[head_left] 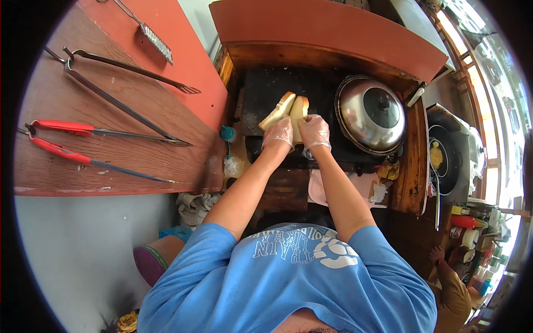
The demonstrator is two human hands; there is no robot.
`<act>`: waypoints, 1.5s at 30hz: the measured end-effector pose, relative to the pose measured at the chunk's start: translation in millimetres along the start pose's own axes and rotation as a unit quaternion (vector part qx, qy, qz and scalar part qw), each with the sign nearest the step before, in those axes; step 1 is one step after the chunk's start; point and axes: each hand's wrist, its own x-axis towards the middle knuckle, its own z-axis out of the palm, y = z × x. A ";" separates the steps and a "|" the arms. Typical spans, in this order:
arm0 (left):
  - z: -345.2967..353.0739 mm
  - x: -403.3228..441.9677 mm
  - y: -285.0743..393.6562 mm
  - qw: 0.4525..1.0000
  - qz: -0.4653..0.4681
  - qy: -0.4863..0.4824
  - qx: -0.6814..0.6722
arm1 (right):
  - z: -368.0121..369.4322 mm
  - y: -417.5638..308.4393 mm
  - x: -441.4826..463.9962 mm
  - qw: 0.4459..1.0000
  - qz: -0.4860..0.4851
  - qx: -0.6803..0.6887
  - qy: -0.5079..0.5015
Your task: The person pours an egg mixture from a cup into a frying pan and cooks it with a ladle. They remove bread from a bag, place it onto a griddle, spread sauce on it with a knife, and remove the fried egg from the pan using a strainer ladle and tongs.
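Note:
Both my hands wear clear plastic gloves and are over a flat black griddle (264,83). My left hand (279,133) is closed on a slice of white bread (276,112) with a browned crust, which leans to the right at its top. A second bread slice (299,109) stands more upright beside it, its right edge gripped by my right hand (315,132). The slices come close together near their middle. My fingertips are partly hidden by the gloves and the bread. Right of my right hand sits a domed metal lid (355,130) with a dark glass window.
On the wooden board (111,177) at left lie red-handled tongs (91,161), plain metal tongs (119,102) and a wire-headed brush (156,43). A wooden frame (411,166) edges the griddle. At right are a pan (447,177) and another person's arm (447,277).

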 end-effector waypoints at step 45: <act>175.5 -146.8 -170.9 0.998 0.054 0.029 0.029 | 0.2 -2.5 22.0 0.825 -0.405 -0.373 -0.127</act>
